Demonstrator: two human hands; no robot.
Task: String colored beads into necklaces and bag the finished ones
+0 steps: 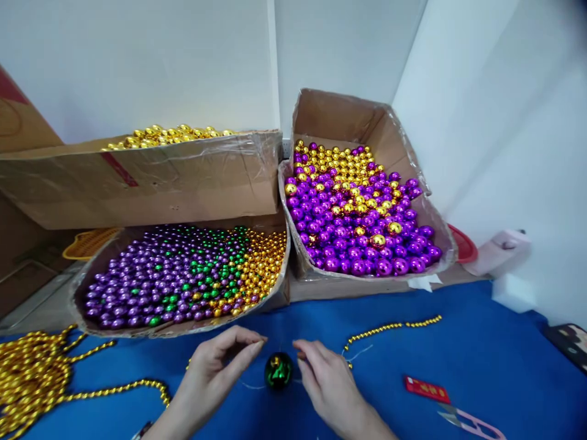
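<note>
A shiny dark green ball (278, 371) with a small gold bead at its top sits over the blue cloth, between my two hands. My left hand (220, 373) is left of the ball, thumb and index finger pinched together. On the other side, my right hand (328, 379) has its fingers drawn together beside the ball. A thin clear thread shows near the ball on both sides; what the fingertips hold is too small to make out. A gold bead string (378, 333) lies beyond my right hand.
Boxes of purple, green and gold beads (183, 278) and of purple and gold balls (362, 214) stand behind. Gold bead strings (32, 379) pile at left. A red packet (426, 388) and pink-handled scissors (472, 423) lie at right, with a white roll (498, 253) farther back.
</note>
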